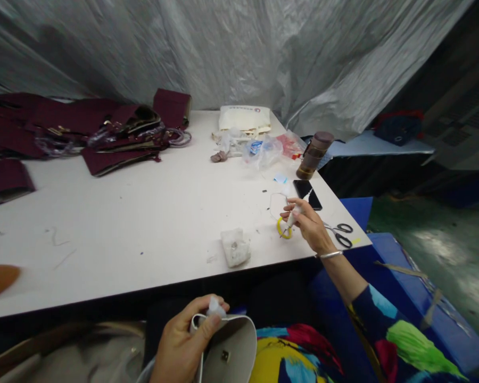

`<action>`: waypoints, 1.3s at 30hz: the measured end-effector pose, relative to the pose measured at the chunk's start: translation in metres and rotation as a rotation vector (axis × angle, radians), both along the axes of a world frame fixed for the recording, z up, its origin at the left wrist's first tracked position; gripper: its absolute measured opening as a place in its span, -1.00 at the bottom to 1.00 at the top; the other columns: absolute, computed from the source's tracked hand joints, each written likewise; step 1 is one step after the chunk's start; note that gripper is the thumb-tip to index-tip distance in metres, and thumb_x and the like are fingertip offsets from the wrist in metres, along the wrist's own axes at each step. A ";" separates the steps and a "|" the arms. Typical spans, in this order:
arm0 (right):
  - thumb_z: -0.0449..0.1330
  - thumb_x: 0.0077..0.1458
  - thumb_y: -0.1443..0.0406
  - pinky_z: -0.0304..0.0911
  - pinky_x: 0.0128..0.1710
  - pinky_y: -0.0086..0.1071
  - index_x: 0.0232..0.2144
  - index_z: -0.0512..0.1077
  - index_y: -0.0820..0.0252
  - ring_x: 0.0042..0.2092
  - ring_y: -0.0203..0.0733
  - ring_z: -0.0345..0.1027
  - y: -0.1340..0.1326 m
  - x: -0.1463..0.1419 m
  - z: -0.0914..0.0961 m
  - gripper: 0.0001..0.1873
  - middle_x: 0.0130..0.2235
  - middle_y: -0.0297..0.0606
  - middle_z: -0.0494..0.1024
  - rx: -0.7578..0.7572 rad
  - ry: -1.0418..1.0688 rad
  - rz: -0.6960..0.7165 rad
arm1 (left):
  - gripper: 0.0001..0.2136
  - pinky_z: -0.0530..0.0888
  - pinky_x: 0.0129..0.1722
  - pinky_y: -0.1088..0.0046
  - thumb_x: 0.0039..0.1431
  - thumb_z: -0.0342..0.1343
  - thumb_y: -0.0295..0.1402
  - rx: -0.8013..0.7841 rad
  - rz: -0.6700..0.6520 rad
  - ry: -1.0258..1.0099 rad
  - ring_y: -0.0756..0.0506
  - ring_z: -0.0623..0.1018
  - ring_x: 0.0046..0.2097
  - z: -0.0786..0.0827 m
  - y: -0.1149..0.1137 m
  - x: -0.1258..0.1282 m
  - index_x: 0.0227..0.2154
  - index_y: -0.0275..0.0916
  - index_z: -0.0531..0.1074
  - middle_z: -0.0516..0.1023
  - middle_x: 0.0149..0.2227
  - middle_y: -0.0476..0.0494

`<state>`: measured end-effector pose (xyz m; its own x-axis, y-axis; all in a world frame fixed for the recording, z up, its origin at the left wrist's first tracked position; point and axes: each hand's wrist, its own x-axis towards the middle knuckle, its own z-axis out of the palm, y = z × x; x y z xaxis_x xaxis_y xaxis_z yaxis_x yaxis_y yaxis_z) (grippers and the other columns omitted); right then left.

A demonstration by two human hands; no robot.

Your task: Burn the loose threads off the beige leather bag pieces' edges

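My left hand [181, 343] grips the edge of a beige leather bag piece [231, 348] on my lap, pinching a small white wad against its rim. My right hand [309, 226] reaches over the white table [143, 213] and holds a small white tube-like applicator, its tip down at a yellow ring-shaped roll [282, 230]. Black scissors [340, 234] lie just right of that hand. A crumpled white cloth [235, 247] sits on the table between my hands.
A black phone [308, 192] and a brown bottle [315, 154] stand near the table's right edge. Plastic bags [263, 149] and a white pouch [243, 118] lie at the back. Maroon bag pieces [83, 133] pile at the back left. Grey sheeting hangs behind.
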<state>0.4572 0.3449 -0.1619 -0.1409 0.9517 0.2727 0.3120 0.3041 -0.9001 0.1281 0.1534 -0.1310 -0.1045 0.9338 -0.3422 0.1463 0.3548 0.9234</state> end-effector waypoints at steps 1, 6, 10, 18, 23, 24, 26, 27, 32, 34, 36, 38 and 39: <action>-0.06 0.37 0.26 0.55 -0.11 -0.14 0.22 0.25 0.08 -0.13 -0.13 0.60 -0.003 -0.001 0.003 -0.59 0.03 -0.10 0.50 -0.022 0.001 0.010 | -0.62 0.66 -0.07 0.31 0.07 0.35 0.00 -0.009 0.006 -0.007 -0.29 0.72 -0.10 -0.001 0.001 0.000 -0.23 -0.21 0.69 0.76 -0.18 -0.23; 0.13 0.32 0.31 0.46 -0.06 -0.09 0.38 0.18 -0.05 -0.11 0.00 0.54 -0.013 0.004 0.022 -0.38 0.00 -0.13 0.59 0.061 -0.499 -0.023 | -0.56 0.68 -0.11 0.32 -0.02 0.40 0.03 -0.072 0.019 -0.036 -0.30 0.73 -0.13 -0.004 0.007 0.001 -0.21 -0.21 0.69 0.76 -0.20 -0.24; 0.02 0.35 0.40 0.38 0.04 -0.02 0.38 0.24 0.09 -0.02 0.12 0.45 -0.018 0.024 0.011 -0.42 0.02 -0.02 0.58 0.215 -0.968 -0.073 | -0.50 0.68 -0.08 0.26 -0.11 0.43 0.08 -0.091 0.108 -0.054 -0.32 0.74 -0.16 -0.008 0.010 0.006 -0.24 -0.23 0.69 0.76 -0.24 -0.25; -0.04 0.19 0.56 0.30 0.16 0.05 0.45 0.07 0.19 0.21 0.15 0.28 -0.030 0.031 -0.031 -0.20 0.32 0.02 0.34 0.245 -1.027 0.006 | -0.44 0.68 -0.11 0.25 -0.14 0.42 0.13 -0.117 0.149 -0.050 -0.32 0.74 -0.17 -0.010 0.015 0.009 -0.21 -0.24 0.68 0.76 -0.24 -0.26; 0.01 0.11 0.56 0.27 0.21 0.08 0.41 0.16 0.25 0.23 0.16 0.25 -0.028 0.027 -0.016 -0.19 0.33 0.00 0.36 0.259 -0.986 0.010 | -0.44 0.67 -0.14 0.27 -0.14 0.42 0.13 -0.150 0.144 -0.053 -0.32 0.73 -0.17 -0.011 0.016 0.007 -0.20 -0.24 0.67 0.76 -0.25 -0.25; 0.00 0.13 0.56 0.27 0.22 0.07 0.38 0.21 0.25 0.23 0.14 0.26 -0.024 0.027 -0.012 -0.24 0.30 -0.01 0.40 0.262 -0.967 -0.003 | -0.44 0.67 -0.14 0.28 -0.14 0.42 0.13 -0.147 0.144 -0.042 -0.32 0.73 -0.17 -0.011 0.016 0.007 -0.21 -0.24 0.68 0.76 -0.25 -0.24; 0.00 0.24 0.51 0.30 0.19 0.01 0.29 0.35 0.23 0.16 0.10 0.33 -0.010 0.022 -0.004 -0.41 0.17 -0.02 0.52 0.262 -0.942 -0.032 | -0.46 0.67 -0.17 0.31 -0.13 0.41 0.12 -0.134 0.137 -0.022 -0.29 0.73 -0.20 -0.011 0.017 0.007 -0.21 -0.23 0.68 0.76 -0.26 -0.23; 0.01 0.30 0.46 0.33 0.16 -0.02 0.23 0.41 0.22 0.11 0.09 0.37 0.000 0.019 -0.001 -0.50 0.10 -0.02 0.57 0.258 -0.942 -0.039 | -0.48 0.66 -0.18 0.33 -0.11 0.41 0.11 -0.124 0.130 -0.016 -0.28 0.73 -0.22 -0.010 0.017 0.007 -0.22 -0.22 0.69 0.76 -0.27 -0.21; 0.16 0.36 0.34 0.38 0.01 -0.21 0.03 0.57 0.14 -0.03 -0.02 0.46 0.057 -0.008 -0.004 -0.73 -0.09 -0.14 0.64 0.230 -0.992 -0.001 | -0.56 0.64 -0.21 0.40 -0.04 0.39 0.06 -0.069 0.020 -0.014 -0.24 0.72 -0.24 -0.010 0.019 0.004 -0.23 -0.18 0.71 0.76 -0.30 -0.17; 0.20 0.33 0.35 0.36 -0.04 -0.27 0.01 0.59 0.13 -0.03 -0.06 0.47 0.074 -0.016 -0.007 -0.75 -0.10 -0.17 0.65 0.218 -1.022 0.023 | -0.57 0.63 -0.23 0.39 0.00 0.36 0.04 -0.065 -0.011 0.002 -0.24 0.71 -0.25 -0.010 0.018 0.002 -0.20 -0.19 0.71 0.75 -0.29 -0.16; 0.23 0.31 0.36 0.34 -0.09 -0.31 -0.08 0.62 0.12 -0.06 -0.09 0.47 0.084 -0.022 -0.008 -0.80 -0.14 -0.19 0.65 0.201 -1.047 0.053 | -0.60 0.62 -0.20 0.38 0.06 0.33 0.00 -0.054 -0.019 0.033 -0.24 0.70 -0.22 -0.007 0.017 0.001 -0.18 -0.19 0.71 0.75 -0.27 -0.16; 0.23 0.30 0.37 0.31 -0.11 -0.32 -0.22 0.64 0.15 -0.09 -0.08 0.46 0.087 -0.024 -0.009 -0.84 -0.19 -0.17 0.64 0.184 -1.062 0.078 | -0.64 0.60 -0.16 0.37 0.11 0.30 -0.04 -0.037 -0.040 0.048 -0.22 0.69 -0.20 -0.004 0.016 0.002 -0.17 -0.19 0.71 0.74 -0.27 -0.16; 0.21 0.30 0.38 0.30 -0.11 -0.31 -0.25 0.63 0.18 -0.09 -0.08 0.45 0.088 -0.024 -0.010 -0.83 -0.20 -0.16 0.64 0.178 -1.065 0.084 | -0.66 0.59 -0.15 0.38 0.13 0.29 -0.07 -0.026 -0.046 0.046 -0.21 0.68 -0.20 -0.003 0.015 0.003 -0.16 -0.19 0.71 0.74 -0.28 -0.15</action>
